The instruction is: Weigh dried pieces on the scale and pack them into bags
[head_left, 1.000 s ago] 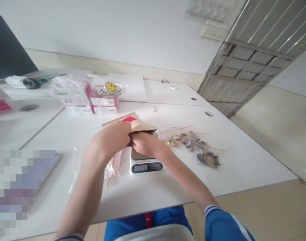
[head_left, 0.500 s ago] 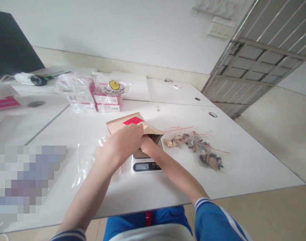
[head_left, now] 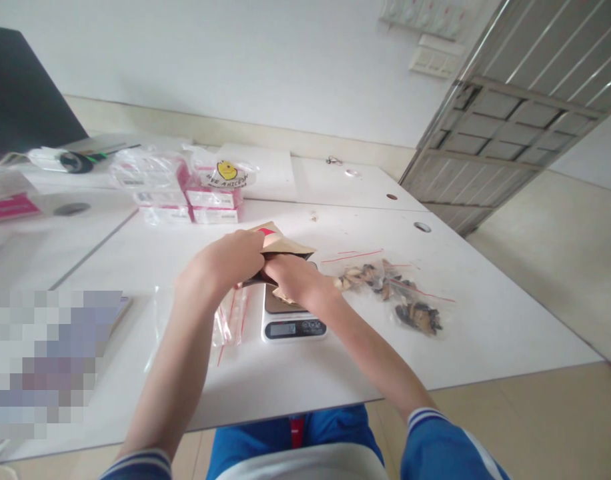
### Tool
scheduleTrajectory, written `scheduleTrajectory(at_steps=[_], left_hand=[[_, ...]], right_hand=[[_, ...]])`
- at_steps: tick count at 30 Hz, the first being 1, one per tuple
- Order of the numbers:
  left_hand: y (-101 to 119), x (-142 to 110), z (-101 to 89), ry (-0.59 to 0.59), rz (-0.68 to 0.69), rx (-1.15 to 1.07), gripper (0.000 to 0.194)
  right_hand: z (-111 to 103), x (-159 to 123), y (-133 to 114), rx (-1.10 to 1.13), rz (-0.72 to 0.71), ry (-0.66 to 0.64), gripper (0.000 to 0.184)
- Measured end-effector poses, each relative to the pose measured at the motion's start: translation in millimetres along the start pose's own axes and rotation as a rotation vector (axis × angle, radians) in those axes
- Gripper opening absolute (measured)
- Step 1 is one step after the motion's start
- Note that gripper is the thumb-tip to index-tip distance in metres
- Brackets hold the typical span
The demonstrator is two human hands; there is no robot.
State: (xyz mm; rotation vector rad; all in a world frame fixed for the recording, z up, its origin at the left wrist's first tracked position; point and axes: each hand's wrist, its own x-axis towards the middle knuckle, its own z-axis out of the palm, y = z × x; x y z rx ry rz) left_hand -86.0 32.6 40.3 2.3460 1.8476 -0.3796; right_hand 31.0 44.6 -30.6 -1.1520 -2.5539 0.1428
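Note:
A brown paper bag (head_left: pixel 288 247) with a red label is gripped near its mouth by my left hand (head_left: pixel 228 260), fingers closed on it. My right hand (head_left: pixel 298 279) reaches into the bag's opening, and its fingertips are hidden there. Directly below sits a white kitchen scale (head_left: pixel 271 337) with a lit display too small to read. Some pale dried slices (head_left: pixel 283 295) show on its brown plate, partly covered by my right hand.
Right of the scale lie clear zip bags of dark and pale dried slices (head_left: pixel 419 317). Clear zip bags with red seals (head_left: pixel 230 327) lie to the left. Pink-and-white boxes (head_left: pixel 215 215) in plastic are stacked behind. The white table (head_left: pixel 375 367) has a round cable hole (head_left: pixel 422 227).
The paper bag has tilted and shifted left, its mouth now facing me. My right hand has moved up and left from over the scale plate into the bag's opening.

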Motion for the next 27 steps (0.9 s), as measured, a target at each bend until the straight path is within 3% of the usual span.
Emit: scheduleTrajectory(at_steps=[3, 7, 10, 14, 18, 23, 27], left_hand=[[-2, -1, -1.9, -0.014, -0.017, -0.124, 0.034], [-1, 1, -0.8, 0.029, -0.035, -0.197, 0.032], [0, 4, -0.2, 0.045, -0.064, -0.237, 0.036], [1, 7, -1.7, 0.004, -0.067, -0.255, 0.037], [1, 7, -2.5, -0.008, -0.049, -0.225, 0.031], [0, 6, -1.3, -0.003, -0.044, -0.244, 0.029], [-2, 7, 0.0, 0.012, -0.029, -0.257, 0.03]], right_hand=[[-24, -13, -9, -0.17, -0.061, -0.207, 0.024], [-37, -35, -11, -0.206, -0.085, -0.121, 0.027], [-37, -60, -2, -0.082, -0.085, -0.001, 0.03], [-27, -94, 15, 0.223, 0.023, 0.135, 0.023], [-5, -116, 31, 0.329, 0.163, 0.131, 0.022], [24, -116, 42, 0.306, 0.188, 0.098, 0.027], [29, -107, 41, 0.342, 0.144, 0.116, 0.03]])
